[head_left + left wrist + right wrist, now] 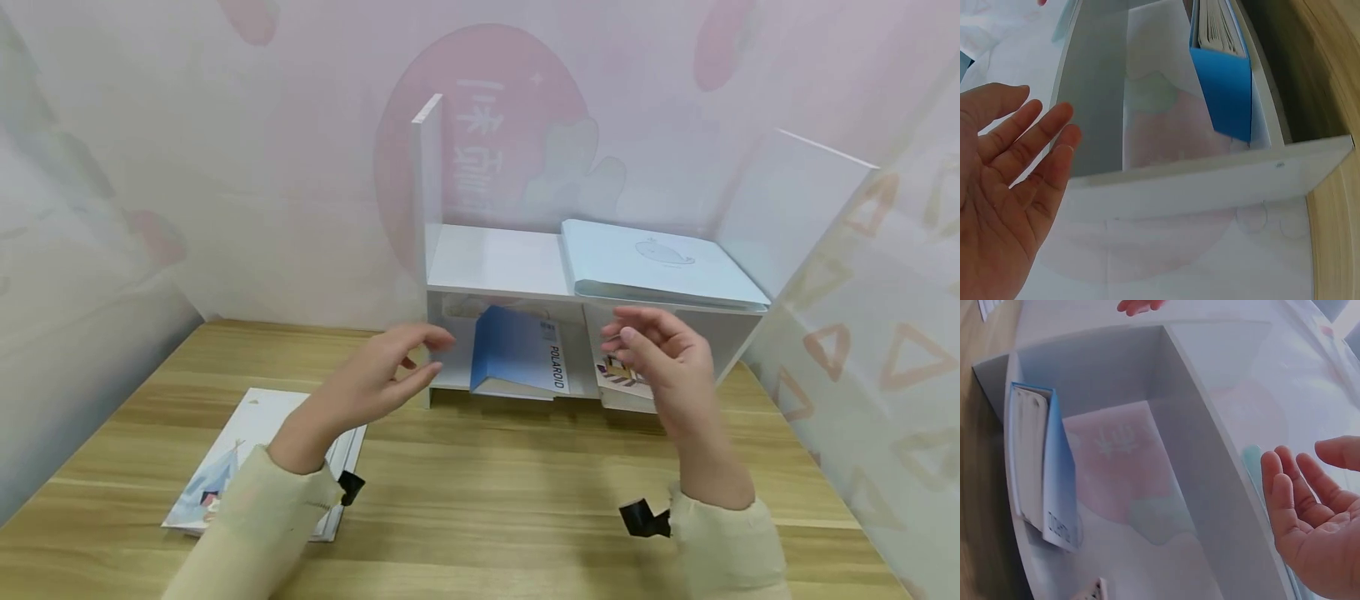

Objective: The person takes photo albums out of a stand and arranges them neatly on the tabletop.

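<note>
My left hand [375, 371] hovers in front of the left end of a white two-tier shelf [495, 258], fingers loosely bent and holding nothing. My right hand [671, 358] is raised before the shelf's right part, also holding nothing, its fingers relaxed. Between the hands, a blue album [517, 354] marked POLAROID lies on the lower tier; its page edges show in the right wrist view. Partly behind the right hand, a book with a printed picture [626, 379] lies on the same tier. A pale blue binder [663, 258] with a whale drawing lies flat on the upper tier.
On the wooden table [480, 500], a white illustrated book [258, 425] lies at the left, partly covered by my left forearm. Upright side panels [427, 183] rise at both ends of the shelf. Printed white curtains [300, 167] hang behind and around the table.
</note>
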The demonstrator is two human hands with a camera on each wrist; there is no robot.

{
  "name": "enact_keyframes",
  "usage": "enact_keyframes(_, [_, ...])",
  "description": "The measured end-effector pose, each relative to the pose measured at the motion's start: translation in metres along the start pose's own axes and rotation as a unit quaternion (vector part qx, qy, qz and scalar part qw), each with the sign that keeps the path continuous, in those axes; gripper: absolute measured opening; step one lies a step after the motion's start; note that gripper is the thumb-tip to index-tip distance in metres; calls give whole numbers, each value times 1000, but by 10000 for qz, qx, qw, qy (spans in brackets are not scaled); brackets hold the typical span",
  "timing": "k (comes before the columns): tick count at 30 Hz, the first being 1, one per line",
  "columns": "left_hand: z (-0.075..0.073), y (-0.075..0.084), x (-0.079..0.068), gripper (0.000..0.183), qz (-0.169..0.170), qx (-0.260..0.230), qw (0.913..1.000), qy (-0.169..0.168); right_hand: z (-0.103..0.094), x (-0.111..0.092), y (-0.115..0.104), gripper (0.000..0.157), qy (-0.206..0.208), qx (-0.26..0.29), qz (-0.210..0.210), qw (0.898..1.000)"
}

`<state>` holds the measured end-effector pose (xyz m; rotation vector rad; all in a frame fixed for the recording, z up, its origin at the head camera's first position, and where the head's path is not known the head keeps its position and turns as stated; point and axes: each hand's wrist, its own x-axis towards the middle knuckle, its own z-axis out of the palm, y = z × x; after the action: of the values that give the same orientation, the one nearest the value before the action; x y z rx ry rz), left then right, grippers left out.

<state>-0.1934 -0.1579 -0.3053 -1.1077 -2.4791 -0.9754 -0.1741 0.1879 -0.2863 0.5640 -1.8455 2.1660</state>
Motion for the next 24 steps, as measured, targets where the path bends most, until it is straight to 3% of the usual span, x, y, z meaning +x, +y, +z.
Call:
enact_keyframes(12, [20,10,33,29,866,-219,9954,356,-38,2,-29,21,609,991,-622,9913])
enact_keyframes(18, [30,14,46,30,1040,-248,9920,666,-52,2,-38,19,1248,844,-644,9865])
enact_keyframes(24, [42,21,63,34,1237,-238,9875,944,-66,3,-43,17,1998,867,-618,9740])
